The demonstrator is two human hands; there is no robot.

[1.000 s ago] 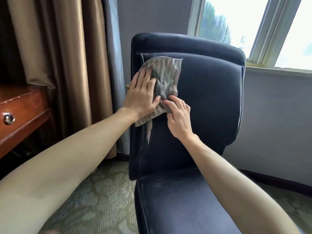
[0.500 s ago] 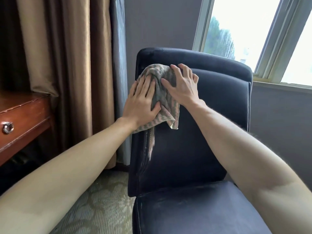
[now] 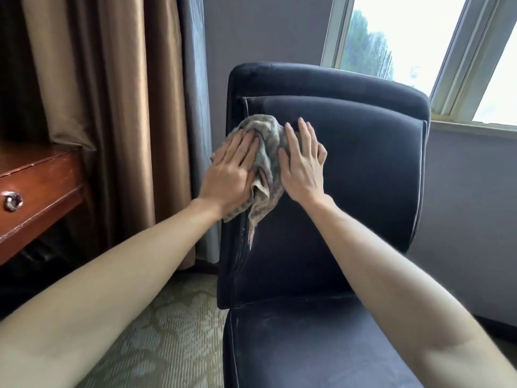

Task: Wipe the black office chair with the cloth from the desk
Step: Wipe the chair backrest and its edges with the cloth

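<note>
The cloth [image 3: 268, 152] lay bunched against the upper left of the backrest of the black office chair [image 3: 363, 191], held there under both grips, with a frayed tail hanging just below the left one. Our left grip [image 3: 232, 169] lay flat on the cloth's left half, fingers straight and close together, pressing it to the backrest and not curled round it. Our right grip [image 3: 303, 163] lay flat just beside it, fingers straight and a little spread. Its thumb side rested on the cloth's right edge and its fingertips touched bare upholstery.

Below both grips we saw the chair's seat, with pale dusty marks. Well to the left of the left grip stood the brown wooden bench [image 3: 42, 175], with a metal ring pull [image 3: 12, 201] on its drawer. Brown and grey curtains [image 3: 117, 107] hung beyond that grip. Up and to the right of the right grip was the window [image 3: 397, 37]. Patterned carpet [image 3: 167, 337] lay beneath our left forearm.
</note>
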